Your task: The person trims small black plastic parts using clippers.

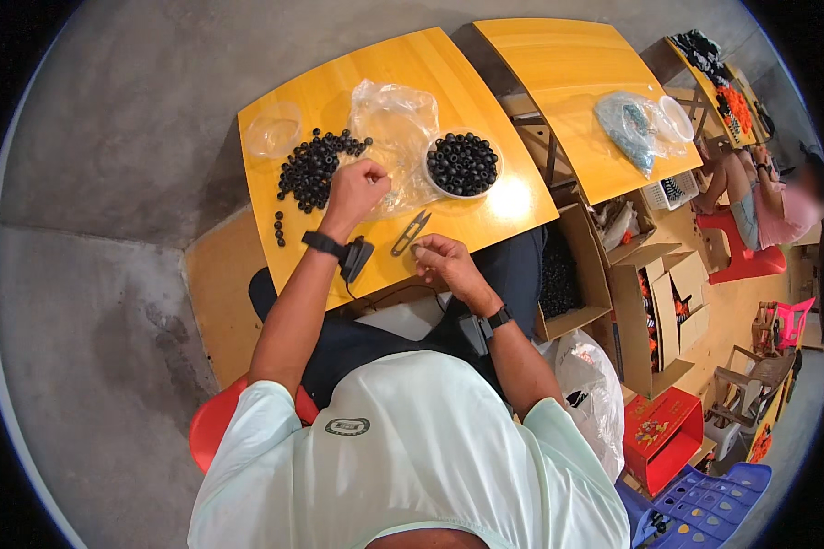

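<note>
My left hand (pixel 355 192) is over the table with its fingers curled in a pinch, beside a heap of black beads (pixel 309 176) and over the edge of a clear plastic bag (pixel 394 110). Whatever its fingertips hold is too small to make out. At the table's near edge my right hand (pixel 444 263) is also closed, thumb and forefinger together; I cannot make out anything between them. Just left of it lie small thread snips (pixel 410 234). A round tub (pixel 440 189) full of black beads (pixel 464 163) stands to the right of the bag.
An upturned or empty-looking clear tub (pixel 273 130) sits at the table's far left. Right of me are a second yellow table (pixel 558 82) with a bluish bag (pixel 624 128), open cardboard boxes (pixel 639 316) and a white plastic bag (pixel 584 393). A seated person (pixel 778 206) is farther right.
</note>
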Motion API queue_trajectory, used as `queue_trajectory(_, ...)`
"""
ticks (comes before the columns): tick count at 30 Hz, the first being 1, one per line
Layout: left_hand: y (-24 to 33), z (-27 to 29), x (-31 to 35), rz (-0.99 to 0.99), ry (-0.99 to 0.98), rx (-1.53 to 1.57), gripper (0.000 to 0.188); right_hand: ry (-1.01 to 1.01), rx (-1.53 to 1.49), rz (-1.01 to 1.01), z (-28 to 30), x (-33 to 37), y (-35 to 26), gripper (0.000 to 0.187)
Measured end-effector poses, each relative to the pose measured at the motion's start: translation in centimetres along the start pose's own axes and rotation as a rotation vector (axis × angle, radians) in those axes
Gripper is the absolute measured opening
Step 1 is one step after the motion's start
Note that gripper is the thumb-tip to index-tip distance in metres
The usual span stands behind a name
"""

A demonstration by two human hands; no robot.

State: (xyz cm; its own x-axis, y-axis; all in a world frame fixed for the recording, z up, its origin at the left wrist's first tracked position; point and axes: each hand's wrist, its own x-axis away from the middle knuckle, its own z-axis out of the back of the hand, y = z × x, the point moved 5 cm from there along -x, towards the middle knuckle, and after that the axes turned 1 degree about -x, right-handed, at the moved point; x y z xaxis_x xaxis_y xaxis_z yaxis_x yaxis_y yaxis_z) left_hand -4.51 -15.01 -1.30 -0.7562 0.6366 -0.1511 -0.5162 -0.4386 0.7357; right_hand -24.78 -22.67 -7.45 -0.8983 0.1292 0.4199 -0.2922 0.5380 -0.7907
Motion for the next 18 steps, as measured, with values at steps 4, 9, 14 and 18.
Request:
queue_trajectory(4, 1.6, 1.4, 5.6, 0.154, -0.102, 0.389, 0.007, -0.084, -0.14, 0.056, -0.6, 0.4, -0.5, 0.013)
queue_trajectory(9, 3.7, 1.9, 11.3, 0.185, -0.142, 0.479, 0.005, -0.182, -0.124, 0.068, -2.8, 1.4, -1.5, 0.015)
queue_trajectory(14, 6.7, 3.5, 12.1, -0.118, -0.164, 0.252, 0.006, -0.216, -0.031, 0.136, -3.5, 1.4, -1.6, 0.015)
queue_trajectory(18, 7.3, 4.0, 12.7, -0.21, -0.139, 0.162, 0.011, -0.167, 0.098, 0.158, -3.4, 2.0, -1.8, 0.017)
